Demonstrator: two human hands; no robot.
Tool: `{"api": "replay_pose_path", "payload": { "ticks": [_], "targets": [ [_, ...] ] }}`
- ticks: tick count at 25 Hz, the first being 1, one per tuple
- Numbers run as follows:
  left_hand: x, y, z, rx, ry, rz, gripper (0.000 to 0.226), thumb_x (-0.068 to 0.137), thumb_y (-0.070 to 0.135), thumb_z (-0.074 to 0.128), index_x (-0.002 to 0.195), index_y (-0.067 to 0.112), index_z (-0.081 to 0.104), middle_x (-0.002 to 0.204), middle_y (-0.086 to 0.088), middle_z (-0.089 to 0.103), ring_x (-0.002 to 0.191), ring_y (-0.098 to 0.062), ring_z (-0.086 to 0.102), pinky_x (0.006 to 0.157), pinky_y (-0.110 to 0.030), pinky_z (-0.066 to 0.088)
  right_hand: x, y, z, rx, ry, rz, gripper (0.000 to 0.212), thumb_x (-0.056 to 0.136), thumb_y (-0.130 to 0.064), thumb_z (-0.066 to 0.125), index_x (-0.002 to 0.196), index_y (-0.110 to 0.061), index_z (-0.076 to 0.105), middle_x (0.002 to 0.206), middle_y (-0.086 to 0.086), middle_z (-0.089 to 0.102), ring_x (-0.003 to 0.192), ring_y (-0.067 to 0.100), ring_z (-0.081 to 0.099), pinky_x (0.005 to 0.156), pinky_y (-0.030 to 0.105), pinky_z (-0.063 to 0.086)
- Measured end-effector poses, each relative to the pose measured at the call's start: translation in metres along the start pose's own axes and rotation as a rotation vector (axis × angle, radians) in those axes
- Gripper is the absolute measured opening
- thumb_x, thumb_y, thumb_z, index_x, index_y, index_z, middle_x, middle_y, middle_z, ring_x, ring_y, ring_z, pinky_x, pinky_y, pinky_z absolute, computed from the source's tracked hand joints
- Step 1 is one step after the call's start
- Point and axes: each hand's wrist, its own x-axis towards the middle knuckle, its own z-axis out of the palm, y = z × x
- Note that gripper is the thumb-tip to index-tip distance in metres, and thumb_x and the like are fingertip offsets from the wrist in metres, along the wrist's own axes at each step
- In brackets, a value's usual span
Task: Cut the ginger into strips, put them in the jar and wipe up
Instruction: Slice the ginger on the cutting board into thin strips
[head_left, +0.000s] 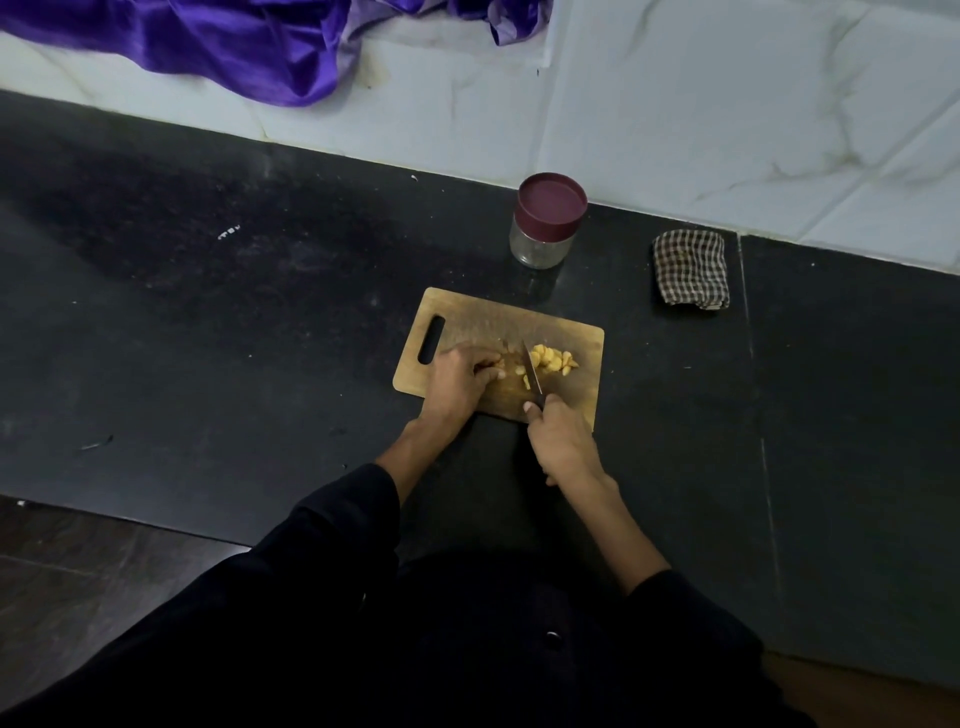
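Cutting is the step in hand: the right hand (563, 447) grips the handle of a knife (533, 370), whose blade stands on the wooden cutting board (519, 317) with its tip pointing away from the person. The left hand (457, 382) has its fingers curled over the uncut piece of ginger (500, 372), pressing it to the board just left of the blade. A small heap of cut yellow pieces (551, 359) lies just right of the blade, and a few bits lie between blade and fingers.

I judge that the cutting is well along but not finished. The jar (545, 228) stands behind the board on the dark bench (260, 338) with its maroon lid on, so it must be opened before the pieces go in. The folded checked cloth (691, 270) waits to the right for the wiping. The next cut calls for keeping the left fingertips tucked back from the blade.
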Motion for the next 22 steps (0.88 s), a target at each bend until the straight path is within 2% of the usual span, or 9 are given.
{"api": "replay_pose_path", "payload": {
  "ticks": [2,4,5,7,11,16,22],
  "targets": [
    [0.000,-0.001,0.000,-0.004,-0.003,0.014,0.027,0.079,0.010,0.073,0.106,0.005,0.071,0.105,-0.008,0.070,0.097,-0.015,0.063,0.084,-0.012,0.040,0.000,0.003,-0.006,0.050,-0.008,-0.002,0.022,0.106,-0.039,0.038,0.108,-0.018,0.044,0.091,0.002,0.055,0.078,0.022,0.066,0.060,0.038,0.060],
    [0.000,-0.002,0.000,-0.002,-0.004,0.031,0.026,0.079,0.011,0.073,0.105,0.006,0.071,0.105,-0.008,0.070,0.096,-0.014,0.062,0.084,-0.012,0.041,0.000,0.005,-0.012,0.110,-0.040,0.018,0.024,0.106,-0.040,0.038,0.114,-0.019,0.045,0.094,0.004,0.057,0.070,0.019,0.063,0.043,0.027,0.050],
    [0.000,-0.003,0.000,0.001,-0.007,0.037,0.026,0.080,0.011,0.073,0.105,0.006,0.071,0.105,-0.007,0.070,0.096,-0.013,0.062,0.084,-0.013,0.041,0.001,0.007,-0.013,0.136,-0.057,0.025,0.028,0.106,-0.041,0.038,0.117,-0.017,0.047,0.094,0.006,0.058,0.066,0.018,0.061,0.040,0.024,0.046],
    [0.000,-0.004,0.000,0.002,-0.009,0.047,0.026,0.080,0.012,0.073,0.105,0.008,0.071,0.104,-0.006,0.070,0.094,-0.011,0.062,0.084,-0.015,0.044,0.001,0.009,-0.014,0.149,-0.083,0.016,0.030,0.105,-0.041,0.038,0.122,-0.018,0.049,0.092,0.008,0.057,0.061,0.018,0.058,0.039,0.024,0.044],
    [0.000,-0.005,0.001,-0.019,-0.018,0.028,0.027,0.078,0.013,0.074,0.104,0.007,0.070,0.100,-0.006,0.069,0.088,-0.012,0.062,0.080,-0.020,0.051,-0.003,0.010,-0.008,0.150,-0.116,-0.022,0.028,0.105,-0.040,0.039,0.119,-0.018,0.050,0.090,0.009,0.057,0.057,0.018,0.057,0.041,0.026,0.047],
    [0.002,-0.006,0.002,-0.009,-0.027,0.003,0.024,0.078,0.014,0.075,0.100,0.007,0.070,0.098,-0.005,0.069,0.087,-0.014,0.063,0.080,-0.029,0.054,-0.005,0.003,-0.001,0.105,-0.121,-0.044,0.025,0.106,-0.040,0.038,0.112,-0.019,0.048,0.095,0.012,0.061,0.060,0.020,0.060,0.037,0.023,0.044],
    [0.005,-0.005,0.000,-0.010,-0.051,-0.014,0.019,0.078,0.013,0.075,0.095,0.010,0.070,0.093,-0.003,0.069,0.083,-0.010,0.063,0.078,-0.025,0.054,-0.004,0.000,0.004,0.071,-0.132,-0.047,0.028,0.105,-0.042,0.037,0.116,-0.017,0.047,0.100,0.010,0.059,0.070,0.022,0.066,0.038,0.022,0.046]
  ]
}}
